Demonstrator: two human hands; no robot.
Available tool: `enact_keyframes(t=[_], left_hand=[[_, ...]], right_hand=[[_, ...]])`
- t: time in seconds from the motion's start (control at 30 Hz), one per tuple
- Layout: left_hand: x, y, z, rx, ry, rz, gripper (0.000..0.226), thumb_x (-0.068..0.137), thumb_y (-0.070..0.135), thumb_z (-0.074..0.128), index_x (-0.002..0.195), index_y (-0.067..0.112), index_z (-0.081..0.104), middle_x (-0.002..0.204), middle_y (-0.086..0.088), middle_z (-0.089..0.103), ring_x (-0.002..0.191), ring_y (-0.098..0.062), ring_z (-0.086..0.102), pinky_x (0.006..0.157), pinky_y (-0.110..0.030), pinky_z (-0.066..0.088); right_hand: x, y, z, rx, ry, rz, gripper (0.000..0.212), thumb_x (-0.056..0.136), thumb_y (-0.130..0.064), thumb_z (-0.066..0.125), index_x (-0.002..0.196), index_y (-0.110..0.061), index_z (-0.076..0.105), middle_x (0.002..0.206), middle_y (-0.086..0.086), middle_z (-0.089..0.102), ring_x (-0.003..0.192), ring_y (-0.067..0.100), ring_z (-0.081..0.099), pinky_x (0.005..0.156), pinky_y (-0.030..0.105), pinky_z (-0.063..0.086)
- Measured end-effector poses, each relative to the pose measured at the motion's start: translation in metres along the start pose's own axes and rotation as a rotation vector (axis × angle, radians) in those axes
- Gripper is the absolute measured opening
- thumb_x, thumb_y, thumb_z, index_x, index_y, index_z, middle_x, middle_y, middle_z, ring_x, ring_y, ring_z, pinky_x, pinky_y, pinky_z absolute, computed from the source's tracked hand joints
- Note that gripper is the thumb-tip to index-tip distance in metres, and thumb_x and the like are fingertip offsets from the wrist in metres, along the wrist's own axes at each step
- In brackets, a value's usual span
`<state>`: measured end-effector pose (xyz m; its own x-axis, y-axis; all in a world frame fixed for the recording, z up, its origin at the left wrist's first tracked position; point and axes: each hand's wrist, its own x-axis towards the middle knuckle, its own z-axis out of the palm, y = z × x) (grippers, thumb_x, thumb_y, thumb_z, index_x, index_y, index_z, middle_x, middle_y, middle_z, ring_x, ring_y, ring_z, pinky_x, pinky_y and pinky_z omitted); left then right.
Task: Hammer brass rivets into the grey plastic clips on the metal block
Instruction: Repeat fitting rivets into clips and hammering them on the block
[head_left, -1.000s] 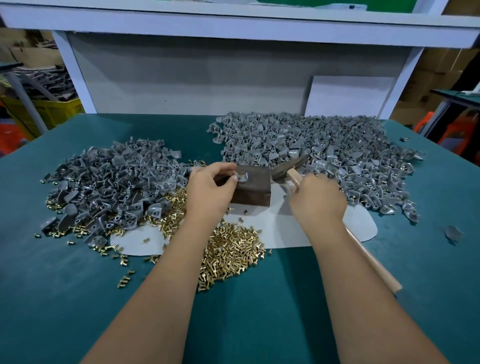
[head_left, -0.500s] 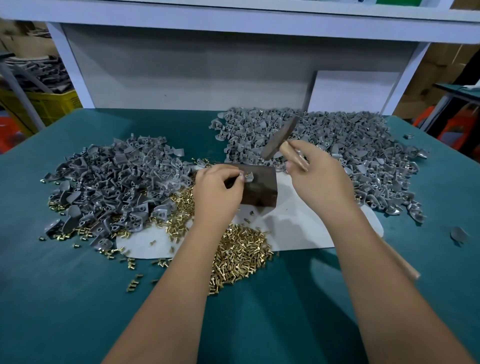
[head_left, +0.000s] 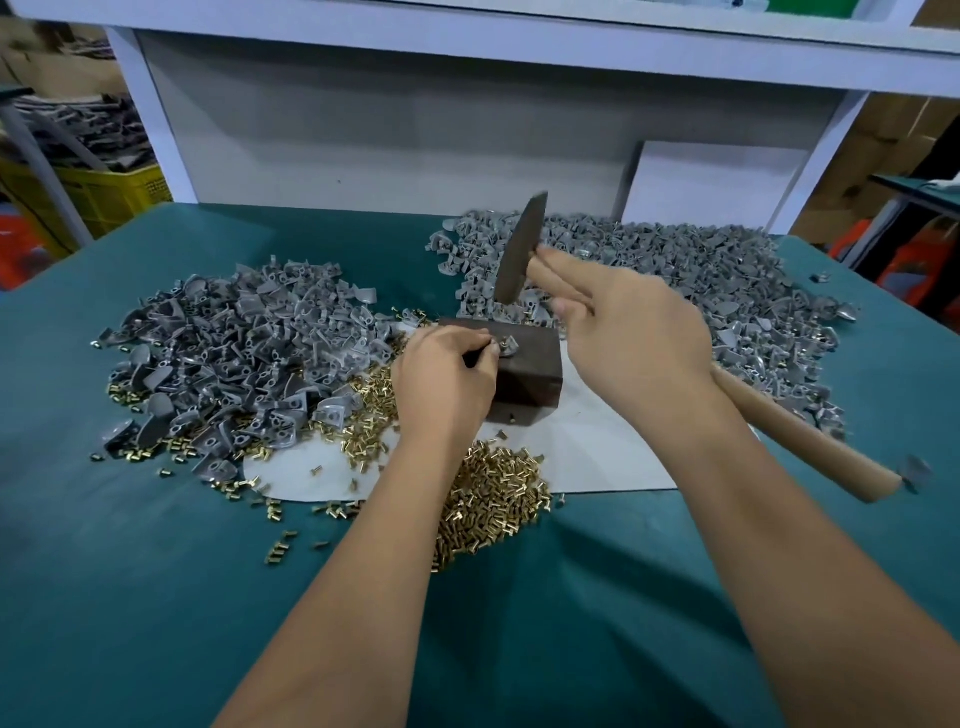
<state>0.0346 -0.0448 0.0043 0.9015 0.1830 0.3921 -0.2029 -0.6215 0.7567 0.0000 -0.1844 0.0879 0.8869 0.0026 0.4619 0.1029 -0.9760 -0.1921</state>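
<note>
Right hand (head_left: 644, 338) grip on blurred hammer (head_left: 519, 254)

Two bare forearms enter from the near edge, one on the left and one on the right, each ending in a bare hand: left hand (head_left: 444, 376), right hand (head_left: 641, 332). No sleeve, cuff, glove, watch, ring or band shows on either arm from the near edge out to the fingertips. Fingernails on both hands are short and unpainted where visible; the nails of the left hand are partly hidden by its own fingers.
</note>
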Motion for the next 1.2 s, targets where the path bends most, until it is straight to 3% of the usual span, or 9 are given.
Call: enact_keyframes(t=[0.13, 0.23, 0.33, 0.47, 0.6, 0.77, 0.93, 1.07, 1.2], left_hand=[[0.0, 0.001, 0.0, 0.017, -0.018, -0.002, 0.022, 0.093, 0.027, 0.063, 0.11, 0.02, 0.075, 0.111, 0.002, 0.071, 0.113, -0.02, 0.055, 0.099, -0.045, 0.043], [0.0, 0.0, 0.001, 0.012, -0.005, -0.004, 0.023, 0.093, 0.028, 0.064, 0.111, 0.019, 0.075, 0.112, 0.002, 0.071, 0.114, -0.02, 0.055, 0.101, -0.045, 0.043], [0.0, 0.001, 0.001, 0.013, -0.018, -0.015, 0.023, 0.093, 0.027, 0.063, 0.112, 0.02, 0.074, 0.114, 0.003, 0.07, 0.116, -0.02, 0.053, 0.102, -0.045, 0.042], [0.0, -0.001, 0.002, 0.012, -0.001, -0.003, 0.022, 0.093, 0.028, 0.064, 0.109, 0.018, 0.075, 0.111, 0.003, 0.07, 0.114, -0.02, 0.056, 0.101, -0.047, 0.042], [0.0, 0.0, 0.001, 0.008, -0.021, -0.01, 0.022, 0.093, 0.027, 0.063, 0.11, 0.019, 0.075, 0.11, 0.003, 0.07, 0.114, -0.021, 0.056, 0.101, -0.047, 0.042], [0.001, -0.001, 0.003, 0.024, -0.003, -0.025, 0.021, 0.094, 0.03, 0.063, 0.108, 0.022, 0.075, 0.109, 0.008, 0.069, 0.114, -0.017, 0.055, 0.103, -0.047, 0.039], [-0.001, -0.002, 0.005, 0.054, 0.039, -0.018, 0.022, 0.094, 0.032, 0.063, 0.109, 0.022, 0.075, 0.111, 0.009, 0.07, 0.117, -0.016, 0.053, 0.103, -0.038, 0.031], [0.0, -0.003, 0.006, 0.088, 0.009, -0.024, 0.019, 0.094, 0.033, 0.062, 0.108, 0.027, 0.074, 0.112, 0.011, 0.068, 0.119, -0.013, 0.048, 0.083, -0.029, 0.015], [0.001, -0.004, 0.009, 0.113, 0.037, -0.026, 0.019, 0.093, 0.035, 0.063, 0.105, 0.027, 0.075, 0.11, 0.012, 0.069, 0.119, -0.013, 0.048, 0.093, -0.035, 0.02]], right_hand=[[0.001, -0.003, 0.001, -0.113, -0.076, -0.045, 0.047, 0.094, -0.027, 0.052, 0.133, -0.052, 0.044, 0.113, -0.009, 0.068, 0.1, 0.022, 0.066, 0.056, 0.027, 0.033], [0.0, -0.003, 0.001, -0.057, 0.011, -0.019, 0.048, 0.095, -0.029, 0.051, 0.135, -0.053, 0.041, 0.11, -0.006, 0.07, 0.098, 0.026, 0.066, 0.06, 0.029, 0.034], [0.0, -0.004, 0.002, -0.122, -0.092, -0.065, 0.048, 0.094, -0.027, 0.052, 0.133, -0.053, 0.043, 0.111, -0.005, 0.069, 0.099, 0.026, 0.066, 0.058, 0.028, 0.034], [-0.004, -0.008, 0.004, -0.086, 0.082, -0.088, 0.048, 0.094, -0.026, 0.053, 0.131, -0.054, 0.041, 0.098, -0.004, 0.072, 0.084, 0.027, 0.068, 0.054, 0.027, 0.031], [-0.001, -0.008, 0.009, -0.203, -0.008, -0.123, 0.054, 0.091, -0.017, 0.053, 0.13, -0.051, 0.04, 0.089, 0.0, 0.069, 0.075, 0.028, 0.065, 0.047, 0.026, 0.028], [-0.007, -0.012, 0.012, -0.29, 0.058, -0.152, 0.055, 0.091, -0.017, 0.054, 0.13, -0.052, 0.039, 0.061, -0.005, 0.04, 0.052, 0.023, 0.042, 0.042, 0.022, 0.018], [-0.004, -0.014, 0.006, -0.308, 0.126, -0.153, 0.058, 0.089, -0.018, 0.058, 0.134, -0.049, 0.037, 0.064, -0.003, 0.04, 0.044, 0.02, 0.032, 0.042, 0.02, 0.015], [-0.007, -0.014, 0.011, -0.336, 0.015, -0.179, 0.06, 0.088, -0.011, 0.053, 0.132, -0.048, 0.04, 0.055, -0.007, 0.031, 0.045, 0.02, 0.03, 0.042, 0.022, 0.017], [-0.009, -0.015, 0.011, -0.309, 0.08, -0.132, 0.06, 0.092, -0.017, 0.053, 0.137, -0.05, 0.033, 0.065, -0.003, 0.04, 0.049, 0.023, 0.039, 0.042, 0.023, 0.019]])
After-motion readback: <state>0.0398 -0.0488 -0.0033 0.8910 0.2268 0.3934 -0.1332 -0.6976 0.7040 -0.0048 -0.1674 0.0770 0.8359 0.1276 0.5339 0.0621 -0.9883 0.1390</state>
